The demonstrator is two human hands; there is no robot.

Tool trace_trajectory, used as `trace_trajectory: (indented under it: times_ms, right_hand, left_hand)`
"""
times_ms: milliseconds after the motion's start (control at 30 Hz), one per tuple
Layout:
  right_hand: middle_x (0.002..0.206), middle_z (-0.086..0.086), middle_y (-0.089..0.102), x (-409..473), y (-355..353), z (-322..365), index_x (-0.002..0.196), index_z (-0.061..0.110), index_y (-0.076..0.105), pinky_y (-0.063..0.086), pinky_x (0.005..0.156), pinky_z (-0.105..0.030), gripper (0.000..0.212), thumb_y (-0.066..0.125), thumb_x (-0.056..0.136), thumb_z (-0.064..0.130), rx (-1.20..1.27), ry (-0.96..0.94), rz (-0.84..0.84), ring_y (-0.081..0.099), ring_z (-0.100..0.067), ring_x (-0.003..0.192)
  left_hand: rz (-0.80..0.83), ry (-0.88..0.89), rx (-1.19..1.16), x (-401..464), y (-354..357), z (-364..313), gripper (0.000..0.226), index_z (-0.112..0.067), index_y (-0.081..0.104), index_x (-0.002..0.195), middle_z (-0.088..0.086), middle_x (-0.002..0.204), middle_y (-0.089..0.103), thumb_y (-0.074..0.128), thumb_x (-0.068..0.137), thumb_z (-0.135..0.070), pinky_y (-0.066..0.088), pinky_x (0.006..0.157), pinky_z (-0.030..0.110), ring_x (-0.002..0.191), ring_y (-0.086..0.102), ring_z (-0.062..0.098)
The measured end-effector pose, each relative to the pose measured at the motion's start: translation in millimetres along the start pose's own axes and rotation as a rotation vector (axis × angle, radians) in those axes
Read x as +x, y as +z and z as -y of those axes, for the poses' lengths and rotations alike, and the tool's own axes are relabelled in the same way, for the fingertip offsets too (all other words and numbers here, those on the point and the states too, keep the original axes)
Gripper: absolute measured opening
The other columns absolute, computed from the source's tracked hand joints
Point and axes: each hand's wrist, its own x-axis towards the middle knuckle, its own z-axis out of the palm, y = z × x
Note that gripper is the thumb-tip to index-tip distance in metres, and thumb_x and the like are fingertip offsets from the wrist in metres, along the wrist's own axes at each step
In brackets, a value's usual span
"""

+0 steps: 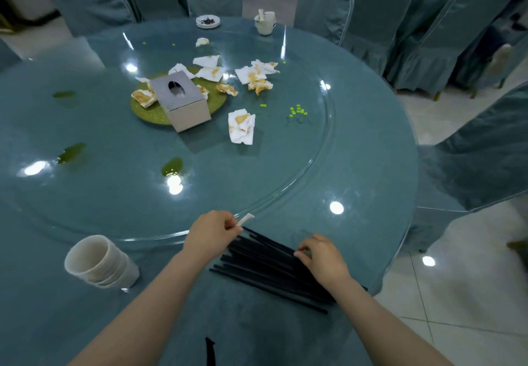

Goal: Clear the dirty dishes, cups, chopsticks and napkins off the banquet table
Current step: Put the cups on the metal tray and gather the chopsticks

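Fingers of my left hand (213, 233) pinch a white spoon (246, 219); my right hand (321, 257) curls onto the black chopsticks (265, 265), which lie between both hands, long axis running from far-left to near-right.

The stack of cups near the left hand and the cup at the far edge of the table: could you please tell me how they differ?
The stack of cups lies tipped on its side; the far cup stands upright. The stack is several cups nested together; the far cup seems a single one. The stack's open mouth shows nothing inside, while pale scraps poke out of the far cup. Both are off-white and rest on the table.
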Motion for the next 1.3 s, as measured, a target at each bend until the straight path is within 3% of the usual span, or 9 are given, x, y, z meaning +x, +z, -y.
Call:
trace_trajectory:
  times_ms: [133, 233, 367, 500, 733, 967, 1067, 1200, 1300]
  right_hand:
    - [0.078, 0.010, 0.055, -9.2, -17.0, 14.1, 0.085, 0.019, 0.070, 0.037, 0.069, -0.018, 0.014, 0.063, 0.090, 0.030, 0.014, -0.001, -0.087, 0.056, -0.014, 0.079]
    - [0.057, 0.014, 0.052, -18.8, -24.4, 39.7, 0.064, 0.028, 0.057, 0.033, 0.055, -0.015, 0.027, 0.061, 0.090, 0.033, 0.093, 0.014, -0.084, 0.050, -0.008, 0.058]
    - [0.059, 0.007, 0.066, -36.0, -23.3, 85.7, 0.069, 0.024, 0.069, 0.043, 0.058, -0.017, 0.030, 0.056, 0.093, 0.035, 0.348, 0.078, 0.013, 0.055, -0.001, 0.052]
    - [0.063, 0.001, 0.068, -57.3, -15.4, 124.8, 0.077, 0.019, 0.072, 0.045, 0.059, -0.021, 0.033, 0.049, 0.098, 0.030, 0.639, 0.126, 0.116, 0.054, -0.008, 0.052]
    - [0.062, -0.008, 0.055, -85.0, 4.9, 161.7, 0.069, 0.005, 0.065, 0.033, 0.052, -0.025, 0.029, 0.056, 0.094, 0.018, 0.819, 0.196, 0.180, 0.046, -0.014, 0.057]
    - [0.054, 0.001, 0.057, -116.6, 47.5, 183.0, 0.071, 0.010, 0.054, 0.044, 0.058, -0.029, 0.024, 0.052, 0.095, 0.013, 0.744, 0.129, 0.278, 0.055, -0.016, 0.057]
    - [0.058, -0.002, 0.059, -145.2, 84.6, 195.5, 0.083, 0.010, 0.056, 0.044, 0.058, -0.033, 0.018, 0.046, 0.098, 0.014, 0.669, 0.065, 0.419, 0.055, -0.017, 0.055]
    - [0.064, -0.003, 0.057, -181.7, 132.2, 220.8, 0.081, 0.012, 0.056, 0.033, 0.041, -0.020, 0.019, 0.045, 0.092, 0.001, 0.551, 0.005, 0.601, 0.043, -0.010, 0.045]
    - [0.070, 0.003, 0.060, -206.1, 162.2, 233.1, 0.079, 0.021, 0.060, 0.038, 0.053, -0.018, 0.026, 0.055, 0.085, -0.004, 0.409, -0.090, 0.730, 0.051, -0.011, 0.061]
  left_hand:
    - [0.007, 0.068, -0.054, -17.0, -6.5, 8.3, 0.028, -0.021, 0.062, 0.062, -0.005, 0.058, 0.057, 0.066, 0.084, -0.038, 0.036, 0.052, 0.025, 0.057, 0.052, 0.013]
    - [0.000, 0.186, -0.032, -32.3, -8.9, 11.1, 0.023, -0.020, 0.074, 0.075, -0.003, 0.066, 0.052, 0.066, 0.084, -0.040, 0.038, 0.057, 0.029, 0.061, 0.050, 0.016]
    - [-0.058, 0.351, -0.040, -52.5, -11.3, 16.0, 0.018, -0.027, 0.076, 0.088, 0.000, 0.076, 0.053, 0.064, 0.086, -0.039, 0.033, 0.061, 0.028, 0.069, 0.049, 0.014]
    - [0.006, 0.454, -0.040, -72.2, -8.7, 26.0, 0.028, -0.031, 0.072, 0.109, 0.000, 0.099, 0.069, 0.059, 0.088, -0.019, 0.045, 0.078, 0.028, 0.094, 0.061, 0.019]
    - [-0.005, 0.525, -0.029, -115.9, 0.6, 48.1, 0.022, -0.025, 0.072, 0.105, -0.003, 0.105, 0.068, 0.056, 0.091, -0.022, 0.046, 0.082, 0.034, 0.099, 0.060, 0.017]
    - [-0.147, 0.290, -0.185, -193.7, 20.3, 99.1, 0.021, -0.017, 0.073, 0.103, 0.000, 0.105, 0.070, 0.056, 0.091, -0.017, 0.047, 0.088, 0.032, 0.098, 0.062, 0.017]
    - [-0.265, -0.015, -0.310, -249.4, 34.9, 141.5, 0.019, -0.018, 0.074, 0.099, -0.001, 0.100, 0.072, 0.059, 0.088, -0.013, 0.047, 0.086, 0.026, 0.091, 0.064, 0.015]
    - [-0.362, -0.344, -0.407, -320.0, 49.4, 199.0, 0.019, -0.021, 0.073, 0.100, -0.012, 0.093, 0.069, 0.059, 0.089, -0.014, 0.046, 0.080, 0.016, 0.084, 0.062, 0.004]
    - [-0.379, -0.524, -0.499, -365.3, 57.3, 231.4, 0.020, -0.022, 0.069, 0.106, -0.011, 0.096, 0.070, 0.058, 0.091, -0.014, 0.051, 0.085, 0.024, 0.089, 0.065, 0.006]
